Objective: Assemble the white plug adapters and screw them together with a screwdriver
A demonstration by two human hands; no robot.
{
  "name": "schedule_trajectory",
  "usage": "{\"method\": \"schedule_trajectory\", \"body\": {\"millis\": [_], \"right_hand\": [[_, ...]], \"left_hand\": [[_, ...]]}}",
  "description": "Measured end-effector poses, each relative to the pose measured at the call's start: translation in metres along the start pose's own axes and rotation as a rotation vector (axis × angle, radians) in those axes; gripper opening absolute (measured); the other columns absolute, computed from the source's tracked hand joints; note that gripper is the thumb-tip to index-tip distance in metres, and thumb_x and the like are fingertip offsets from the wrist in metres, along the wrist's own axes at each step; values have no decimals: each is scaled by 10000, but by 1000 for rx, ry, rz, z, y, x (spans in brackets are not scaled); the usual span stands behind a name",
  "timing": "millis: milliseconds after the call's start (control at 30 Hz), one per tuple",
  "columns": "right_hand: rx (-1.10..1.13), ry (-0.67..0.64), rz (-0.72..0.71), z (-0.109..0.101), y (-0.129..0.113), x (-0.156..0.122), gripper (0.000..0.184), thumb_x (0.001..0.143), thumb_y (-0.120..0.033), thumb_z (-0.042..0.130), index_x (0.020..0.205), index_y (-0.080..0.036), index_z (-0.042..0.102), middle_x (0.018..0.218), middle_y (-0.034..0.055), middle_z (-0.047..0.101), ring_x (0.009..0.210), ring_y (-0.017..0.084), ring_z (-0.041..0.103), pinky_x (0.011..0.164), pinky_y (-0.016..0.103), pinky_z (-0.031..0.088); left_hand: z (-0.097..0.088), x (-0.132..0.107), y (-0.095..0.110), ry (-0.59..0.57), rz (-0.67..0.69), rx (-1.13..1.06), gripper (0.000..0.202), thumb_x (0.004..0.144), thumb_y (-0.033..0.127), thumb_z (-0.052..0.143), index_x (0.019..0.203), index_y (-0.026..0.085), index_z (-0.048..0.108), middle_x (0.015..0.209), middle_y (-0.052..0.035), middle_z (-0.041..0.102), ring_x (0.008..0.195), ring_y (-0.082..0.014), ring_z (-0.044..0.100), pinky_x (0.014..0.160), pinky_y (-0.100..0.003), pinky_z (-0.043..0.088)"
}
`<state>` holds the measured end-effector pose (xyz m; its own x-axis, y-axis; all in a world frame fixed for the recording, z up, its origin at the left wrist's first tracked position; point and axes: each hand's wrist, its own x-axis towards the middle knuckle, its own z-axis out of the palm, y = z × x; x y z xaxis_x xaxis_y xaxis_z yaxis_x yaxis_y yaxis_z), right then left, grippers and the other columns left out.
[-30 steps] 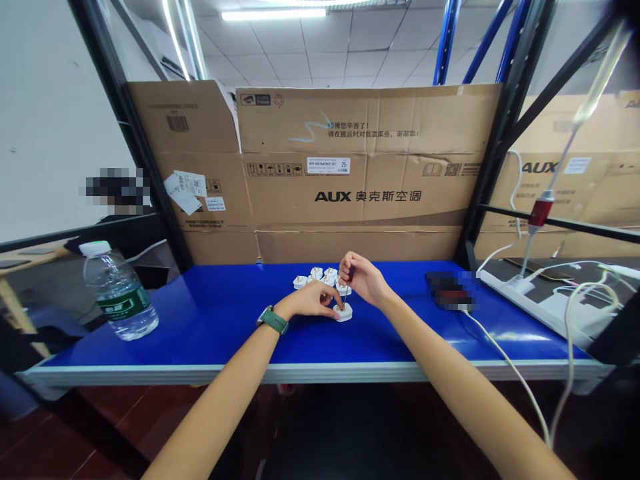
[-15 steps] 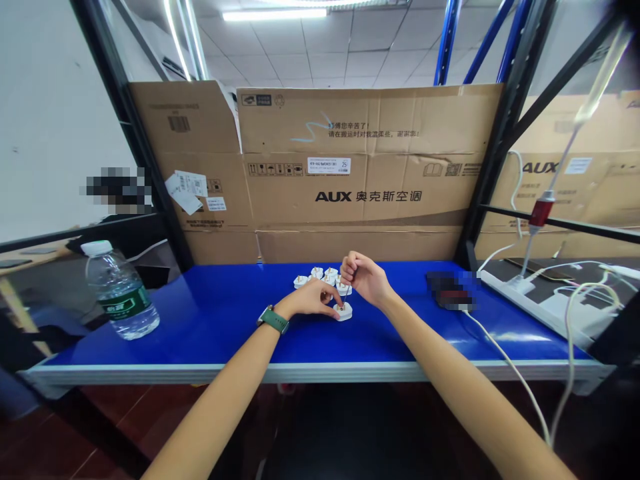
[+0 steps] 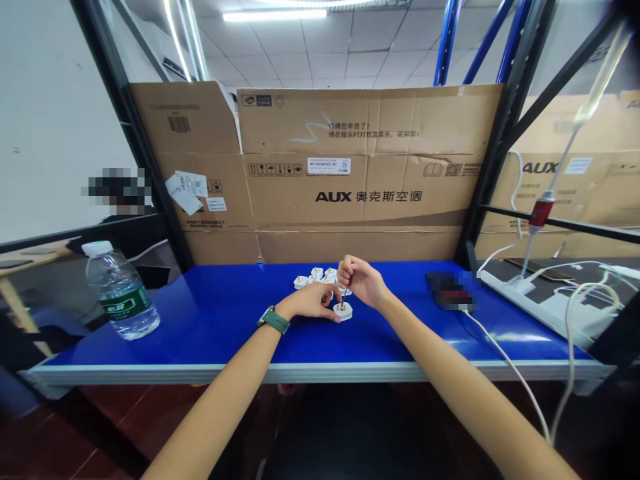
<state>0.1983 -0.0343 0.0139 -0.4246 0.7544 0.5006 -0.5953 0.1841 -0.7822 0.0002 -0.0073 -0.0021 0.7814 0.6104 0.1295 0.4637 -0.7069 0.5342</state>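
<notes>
A small white plug (image 3: 343, 311) lies on the blue table (image 3: 210, 320) in front of me. My left hand (image 3: 313, 301), with a green watch on the wrist, pinches the plug's left side with fingers closed. My right hand (image 3: 359, 280) is closed round a thin screwdriver (image 3: 343, 297) that stands upright with its tip on the plug's top. Several more white plugs (image 3: 315, 275) lie in a cluster just behind the hands.
A water bottle (image 3: 120, 291) stands at the table's left. A blurred dark object (image 3: 453, 291) with a white cable lies to the right. A white power strip (image 3: 540, 303) and cables sit on the neighbouring bench. Cardboard boxes (image 3: 360, 167) wall off the back.
The right hand has shifted slightly left and down on the screwdriver. The plug and the left hand have nudged slightly towards the back.
</notes>
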Motion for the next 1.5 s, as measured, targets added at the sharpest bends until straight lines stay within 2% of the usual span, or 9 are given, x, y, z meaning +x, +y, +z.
{"method": "schedule_trajectory", "body": {"millis": [367,867,1500], "right_hand": [[35,-37,-3,-1,0,0,188,820,-269,570,688,-198,456,710,12,369,647,164,368,613,298,360],[26,21,29,0,-2,1,219,805,-274,589,691,-202,417,699,4,351,619,150,341,552,267,304],[-9,24,31,1,-2,2,216,815,-284,594,697,-202,433,698,3,375,616,146,351,544,261,309]], "left_hand": [[0,0,3,-20,-20,33,552,699,584,818,1073,206,670,664,57,510,593,-112,454,588,-238,313],[2,1,2,-11,-35,45,521,701,581,809,1038,202,688,672,46,521,601,-122,480,594,-248,319],[0,0,6,-22,-51,55,512,709,571,807,1046,204,691,672,47,527,594,-120,469,593,-251,315]]}}
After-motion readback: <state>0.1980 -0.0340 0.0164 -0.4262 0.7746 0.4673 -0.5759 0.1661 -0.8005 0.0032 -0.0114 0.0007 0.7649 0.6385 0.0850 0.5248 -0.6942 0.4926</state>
